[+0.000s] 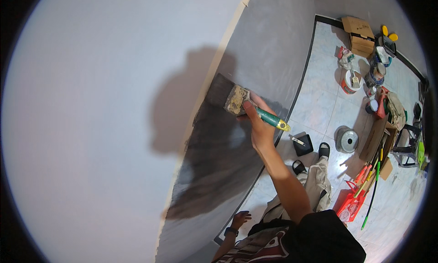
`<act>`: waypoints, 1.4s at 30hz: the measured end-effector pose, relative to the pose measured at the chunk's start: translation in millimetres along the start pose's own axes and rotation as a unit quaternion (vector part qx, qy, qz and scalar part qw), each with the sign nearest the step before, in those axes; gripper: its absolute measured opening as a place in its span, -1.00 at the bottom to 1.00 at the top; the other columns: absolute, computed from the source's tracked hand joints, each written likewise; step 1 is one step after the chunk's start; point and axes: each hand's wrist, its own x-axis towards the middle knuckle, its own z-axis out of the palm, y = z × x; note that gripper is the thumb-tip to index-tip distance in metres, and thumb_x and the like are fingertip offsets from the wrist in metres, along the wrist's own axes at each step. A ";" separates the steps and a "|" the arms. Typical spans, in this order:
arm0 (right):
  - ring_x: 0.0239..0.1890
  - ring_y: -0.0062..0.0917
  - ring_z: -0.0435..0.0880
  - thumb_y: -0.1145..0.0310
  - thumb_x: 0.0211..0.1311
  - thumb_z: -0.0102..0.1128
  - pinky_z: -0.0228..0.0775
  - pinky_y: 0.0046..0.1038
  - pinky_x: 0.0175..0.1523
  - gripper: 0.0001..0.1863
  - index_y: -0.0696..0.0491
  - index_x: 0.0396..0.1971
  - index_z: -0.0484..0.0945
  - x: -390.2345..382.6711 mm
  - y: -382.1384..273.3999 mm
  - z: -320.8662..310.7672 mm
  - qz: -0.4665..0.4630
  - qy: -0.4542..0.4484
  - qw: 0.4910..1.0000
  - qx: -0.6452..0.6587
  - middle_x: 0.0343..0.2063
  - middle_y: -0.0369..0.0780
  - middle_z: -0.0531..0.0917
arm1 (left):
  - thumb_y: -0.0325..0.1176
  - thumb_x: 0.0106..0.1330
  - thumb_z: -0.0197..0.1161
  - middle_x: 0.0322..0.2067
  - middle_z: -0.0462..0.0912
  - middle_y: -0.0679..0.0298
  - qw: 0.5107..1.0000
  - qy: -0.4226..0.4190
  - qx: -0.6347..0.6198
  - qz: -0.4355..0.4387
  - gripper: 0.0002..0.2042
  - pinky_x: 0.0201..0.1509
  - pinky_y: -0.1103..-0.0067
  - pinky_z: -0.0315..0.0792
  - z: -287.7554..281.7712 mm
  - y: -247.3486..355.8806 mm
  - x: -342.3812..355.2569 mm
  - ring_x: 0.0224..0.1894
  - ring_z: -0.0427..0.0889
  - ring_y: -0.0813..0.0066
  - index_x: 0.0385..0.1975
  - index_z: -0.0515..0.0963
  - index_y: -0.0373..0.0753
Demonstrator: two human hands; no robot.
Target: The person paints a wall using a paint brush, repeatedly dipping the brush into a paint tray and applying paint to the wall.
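My right hand (261, 128) is wrapped round a wide paintbrush (270, 118) with a green, gold-tipped handle and a paint-crusted ferrule. Its dark bristles press against the wall, close to a strip of cream masking tape (222, 44). A dark, wet-looking patch of grey paint (219, 149) spreads below the brush over the lighter grey wall band. Beyond the tape the wall (91, 126) is pale, and a shadow falls on it. Low beside my body, my left hand (241, 218) hangs with fingers stretched, holding nothing; a dark watch is on that wrist.
On the tiled floor by my sandaled feet lie a black tray (303, 145) and a round metal container (346, 140). Farther off stand a white bucket (351, 83), a cardboard box (359, 37) and several cans. Long-handled tools and a red bag (351, 206) lie at right.
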 end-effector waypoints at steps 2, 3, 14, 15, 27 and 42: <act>-0.12 -0.50 0.73 0.32 0.42 0.30 0.64 -0.46 -0.21 -0.49 0.28 0.25 0.51 3.7 1.9 1.1 0.014 0.001 1.000 -0.018 -0.04 -0.12 0.74 | -0.14 0.56 0.15 0.05 0.72 0.16 1.000 -0.007 0.004 0.001 -0.66 0.06 0.37 0.53 -4.3 -6.4 -0.6 0.03 0.74 0.28 0.17 0.53 -0.20; -0.12 -0.50 0.73 0.32 0.42 0.30 0.64 -0.46 -0.21 -0.49 0.28 0.25 0.51 7.8 6.7 -2.3 0.014 0.005 1.000 -0.017 -0.04 -0.12 0.74 | -0.11 0.54 0.17 0.01 0.74 0.19 1.000 -0.006 -0.004 -0.003 -0.65 0.01 0.41 0.54 -5.5 -10.0 -0.5 -0.01 0.76 0.32 0.15 0.55 -0.19; -0.24 -0.59 0.73 0.35 0.39 0.36 0.64 -0.53 -0.23 -0.59 0.26 0.13 0.61 26.4 -19.1 -8.0 0.018 -0.011 0.999 -0.028 -0.18 -0.18 0.77 | -0.08 0.56 0.14 0.12 0.68 0.16 0.997 -0.054 0.027 -0.049 -0.57 0.21 0.27 0.46 -15.7 -7.4 -12.7 0.15 0.67 0.28 0.27 0.45 -0.21; -0.25 -0.60 0.74 0.34 0.39 0.36 0.64 -0.54 -0.23 -0.59 0.26 0.13 0.62 30.3 -15.3 -9.3 0.020 -0.018 0.998 -0.051 -0.20 -0.19 0.77 | -0.08 0.56 0.14 0.12 0.68 0.16 0.997 -0.053 0.032 -0.052 -0.57 0.21 0.27 0.46 -13.9 -0.5 -10.3 0.15 0.67 0.28 0.27 0.45 -0.21; -0.22 -0.60 0.75 0.35 0.37 0.39 0.66 -0.57 -0.18 -0.59 0.23 0.13 0.61 29.5 -12.4 -13.9 0.008 -0.045 0.998 0.038 -0.16 -0.17 0.77 | -0.08 0.58 0.09 0.04 0.72 0.20 0.998 -0.015 0.054 -0.036 -0.62 0.06 0.39 0.50 -27.3 14.4 -14.6 0.04 0.74 0.35 0.20 0.51 -0.18; -0.26 -0.66 0.73 0.37 0.39 0.35 0.63 -0.60 -0.19 -0.66 0.21 0.07 0.63 36.1 18.0 -50.5 -0.035 0.017 0.990 -0.134 -0.22 -0.21 0.76 | -0.12 0.57 0.11 0.07 0.71 0.22 0.995 -0.006 0.070 -0.071 -0.65 0.11 0.37 0.49 -20.5 8.3 -29.5 0.05 0.73 0.34 0.22 0.51 -0.13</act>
